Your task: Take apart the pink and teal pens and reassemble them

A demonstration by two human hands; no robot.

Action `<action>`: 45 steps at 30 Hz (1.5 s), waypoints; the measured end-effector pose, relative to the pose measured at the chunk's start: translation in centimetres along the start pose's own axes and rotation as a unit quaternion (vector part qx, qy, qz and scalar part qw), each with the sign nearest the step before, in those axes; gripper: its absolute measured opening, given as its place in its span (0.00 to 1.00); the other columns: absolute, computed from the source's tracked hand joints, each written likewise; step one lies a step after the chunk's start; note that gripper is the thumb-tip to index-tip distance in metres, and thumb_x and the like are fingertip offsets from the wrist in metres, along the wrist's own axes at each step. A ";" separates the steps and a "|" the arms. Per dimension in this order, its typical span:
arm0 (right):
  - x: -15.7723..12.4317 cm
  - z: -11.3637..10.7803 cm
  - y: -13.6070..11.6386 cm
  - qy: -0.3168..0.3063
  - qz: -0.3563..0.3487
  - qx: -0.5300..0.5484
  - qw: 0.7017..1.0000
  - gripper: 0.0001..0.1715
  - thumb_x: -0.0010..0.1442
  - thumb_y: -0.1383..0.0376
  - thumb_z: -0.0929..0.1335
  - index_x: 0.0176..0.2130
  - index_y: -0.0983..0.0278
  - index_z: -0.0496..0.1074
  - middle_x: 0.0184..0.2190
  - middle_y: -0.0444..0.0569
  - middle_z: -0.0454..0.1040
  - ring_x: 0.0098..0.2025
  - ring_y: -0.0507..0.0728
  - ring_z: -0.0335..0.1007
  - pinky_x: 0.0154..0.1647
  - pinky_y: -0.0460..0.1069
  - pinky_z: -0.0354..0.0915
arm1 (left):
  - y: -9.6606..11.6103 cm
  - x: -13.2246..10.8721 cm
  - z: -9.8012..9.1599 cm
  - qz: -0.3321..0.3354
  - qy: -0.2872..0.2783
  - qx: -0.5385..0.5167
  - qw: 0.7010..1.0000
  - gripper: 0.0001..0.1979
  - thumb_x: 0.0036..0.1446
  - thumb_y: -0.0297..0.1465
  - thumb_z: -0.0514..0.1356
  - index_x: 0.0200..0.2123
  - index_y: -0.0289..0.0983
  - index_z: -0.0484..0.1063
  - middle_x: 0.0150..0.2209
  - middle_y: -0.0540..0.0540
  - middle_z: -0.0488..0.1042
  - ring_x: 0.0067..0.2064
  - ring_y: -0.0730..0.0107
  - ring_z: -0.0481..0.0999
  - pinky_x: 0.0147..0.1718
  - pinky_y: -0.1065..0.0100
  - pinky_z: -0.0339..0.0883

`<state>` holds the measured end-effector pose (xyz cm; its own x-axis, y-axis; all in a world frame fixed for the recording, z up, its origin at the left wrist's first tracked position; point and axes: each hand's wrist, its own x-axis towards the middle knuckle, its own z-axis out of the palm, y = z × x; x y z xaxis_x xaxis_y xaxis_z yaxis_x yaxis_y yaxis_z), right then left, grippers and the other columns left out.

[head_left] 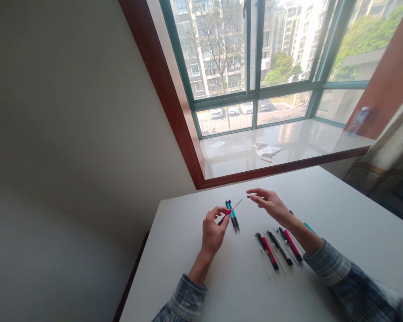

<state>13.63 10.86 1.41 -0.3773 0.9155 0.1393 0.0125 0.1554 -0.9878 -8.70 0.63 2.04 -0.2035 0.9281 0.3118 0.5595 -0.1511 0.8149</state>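
Low in the middle of the head view, my left hand (pixel 214 230) is closed on a red and black pen (pixel 223 218). A thin refill (pixel 237 204) sticks out of its upper end, pointing up and right toward my other hand. Just across from that tip, my right hand (pixel 272 205) pinches a small dark-ended pen part (pixel 249 197), apart from the refill. Two blue and black pens (pixel 234 219) lie side by side on the table, just behind my left fingers. Below my right forearm is a row of pen parts: red barrels (pixel 269 248), black barrels (pixel 280 247) and thin refills (pixel 266 263).
The white table (pixel 235 277) meets a wall on the left and a red-brown window frame (pixel 242 176) behind. Another blue piece (pixel 309 227) shows past my right wrist. On the sill lie a white cloth (pixel 267 151) and a paper (pixel 217 145); a clear bottle (pixel 357 121) stands right.
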 end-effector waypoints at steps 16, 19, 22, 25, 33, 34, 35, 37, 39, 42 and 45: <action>-0.3 0.0 -0.4 -0.004 -0.004 0.013 1.000 0.22 0.58 0.51 0.74 0.46 0.61 0.80 0.36 0.48 0.79 0.38 0.56 0.72 0.40 0.51 0.65 | -0.5 -0.2 0.1 -0.005 0.003 0.021 1.000 0.05 0.60 0.30 0.61 0.37 0.43 0.78 0.41 0.49 0.81 0.45 0.59 0.76 0.48 0.57 0.68; -0.3 0.0 -0.5 -0.013 -0.001 -0.002 1.000 0.22 0.59 0.50 0.73 0.47 0.61 0.80 0.35 0.48 0.79 0.37 0.57 0.72 0.39 0.51 0.65 | -0.5 -0.2 0.2 -0.006 0.001 0.018 1.000 0.05 0.60 0.30 0.61 0.37 0.43 0.78 0.41 0.49 0.81 0.44 0.59 0.76 0.47 0.58 0.68; -0.4 0.1 -0.6 -0.016 -0.005 -0.017 1.000 0.23 0.58 0.50 0.73 0.47 0.61 0.81 0.35 0.49 0.79 0.37 0.57 0.72 0.38 0.51 0.65 | -0.4 -0.2 0.1 -0.007 0.000 0.016 1.000 0.05 0.60 0.31 0.61 0.37 0.43 0.78 0.41 0.49 0.81 0.44 0.59 0.76 0.47 0.58 0.68; -0.4 0.1 -0.7 -0.017 -0.003 -0.025 1.000 0.24 0.58 0.49 0.72 0.47 0.61 0.80 0.34 0.49 0.79 0.36 0.58 0.72 0.37 0.51 0.66 | -0.4 -0.2 0.1 -0.005 -0.005 0.015 1.000 0.05 0.60 0.30 0.61 0.37 0.43 0.78 0.41 0.49 0.81 0.44 0.60 0.77 0.48 0.58 0.68; -0.6 0.4 -1.3 -0.039 -0.003 -0.034 0.999 0.21 0.58 0.51 0.73 0.46 0.62 0.79 0.32 0.47 0.78 0.35 0.57 0.73 0.38 0.51 0.67 | -0.2 -0.2 0.0 0.008 -0.007 0.016 1.000 0.06 0.60 0.31 0.61 0.38 0.43 0.79 0.41 0.49 0.82 0.43 0.59 0.77 0.47 0.57 0.68; -0.6 0.5 -1.3 -0.039 -0.004 -0.037 0.999 0.21 0.58 0.52 0.73 0.46 0.62 0.78 0.32 0.47 0.78 0.36 0.57 0.73 0.39 0.51 0.67 | -0.2 -0.2 0.0 0.011 -0.008 0.018 1.000 0.06 0.60 0.31 0.61 0.38 0.43 0.79 0.41 0.49 0.82 0.43 0.59 0.77 0.47 0.57 0.68; -0.6 0.5 -1.3 -0.039 -0.005 -0.037 0.999 0.20 0.58 0.52 0.73 0.45 0.62 0.78 0.32 0.47 0.78 0.36 0.57 0.73 0.40 0.51 0.67 | -0.2 -0.2 0.0 0.013 -0.010 0.019 1.000 0.06 0.60 0.31 0.61 0.38 0.43 0.79 0.41 0.49 0.82 0.43 0.59 0.77 0.47 0.58 0.68; -0.6 0.6 -1.3 -0.045 -0.010 -0.036 0.998 0.18 0.58 0.53 0.73 0.43 0.61 0.77 0.35 0.47 0.78 0.38 0.57 0.74 0.40 0.51 0.68 | -0.1 -0.2 0.0 0.015 -0.013 0.022 1.000 0.06 0.61 0.31 0.61 0.38 0.44 0.79 0.41 0.49 0.82 0.43 0.60 0.77 0.47 0.58 0.68; -0.5 0.6 -1.2 -0.057 -0.016 -0.039 0.997 0.17 0.58 0.53 0.73 0.42 0.62 0.77 0.38 0.48 0.79 0.39 0.57 0.74 0.39 0.50 0.69 | 0.0 -0.2 0.0 0.015 -0.013 0.023 1.000 0.06 0.60 0.31 0.61 0.37 0.44 0.79 0.41 0.50 0.82 0.43 0.60 0.76 0.47 0.58 0.68; -0.4 0.7 -0.9 -0.076 -0.023 -0.050 0.996 0.18 0.57 0.53 0.73 0.43 0.61 0.79 0.39 0.49 0.80 0.39 0.58 0.75 0.38 0.50 0.70 | 0.0 -0.2 0.0 0.019 -0.013 0.025 0.999 0.05 0.60 0.32 0.62 0.37 0.44 0.79 0.41 0.49 0.81 0.43 0.60 0.76 0.47 0.58 0.69; -0.5 1.0 -0.8 -0.084 -0.026 -0.051 0.995 0.18 0.58 0.53 0.73 0.44 0.61 0.80 0.40 0.50 0.81 0.41 0.59 0.77 0.39 0.51 0.71 | 0.1 -0.2 0.0 0.022 -0.020 0.022 0.999 0.06 0.61 0.33 0.61 0.38 0.44 0.79 0.41 0.48 0.82 0.43 0.59 0.76 0.47 0.57 0.69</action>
<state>12.89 9.95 2.05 -0.5300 0.8311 0.1683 0.0791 0.2461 -0.9660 -8.58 0.42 2.09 -0.1459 0.9337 0.3270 0.6016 -0.1787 0.7786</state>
